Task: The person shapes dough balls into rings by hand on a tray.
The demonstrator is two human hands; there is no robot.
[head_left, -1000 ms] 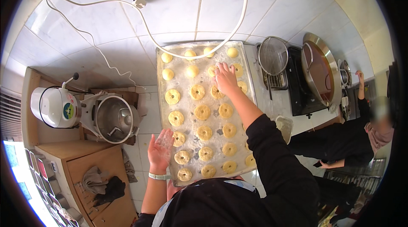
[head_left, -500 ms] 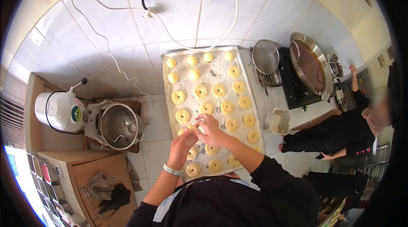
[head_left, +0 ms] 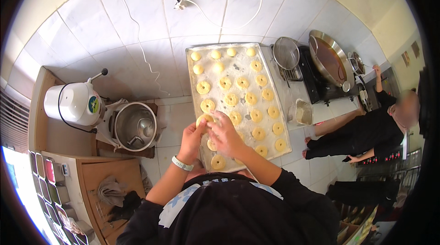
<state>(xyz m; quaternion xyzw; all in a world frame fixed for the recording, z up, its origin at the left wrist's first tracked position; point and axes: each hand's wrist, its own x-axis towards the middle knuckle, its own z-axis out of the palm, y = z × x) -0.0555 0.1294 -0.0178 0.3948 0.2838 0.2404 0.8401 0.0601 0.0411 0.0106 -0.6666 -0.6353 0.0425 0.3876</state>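
Between my two hands, over the near left part of a large floured metal tray (head_left: 237, 67), is a ring of pale yellow dough (head_left: 204, 119). My left hand (head_left: 192, 140) pinches it from the left and below, thumb on the ring. The fingers of my right hand (head_left: 225, 136) are bent against its right side; their tips partly hide it. Several flat dough rings (head_left: 231, 100) lie in rows on the tray. Round dough balls (head_left: 216, 54) without holes sit along its far end. My hands and forearms cover some nearer rings.
Left of the tray stands a white mixer (head_left: 73, 104) with a steel bowl (head_left: 135, 126). To the right are a mesh strainer (head_left: 286, 53), a plastic tub (head_left: 304, 112) and a wide pan of brown liquid (head_left: 331, 57) on a black stove. Another person (head_left: 362, 140) stands far right, reaching toward the stove.
My view has shifted, so the tray appears higher and farther right. The dough ring has turned more toward me, its round shape now showing beside my right fingers.
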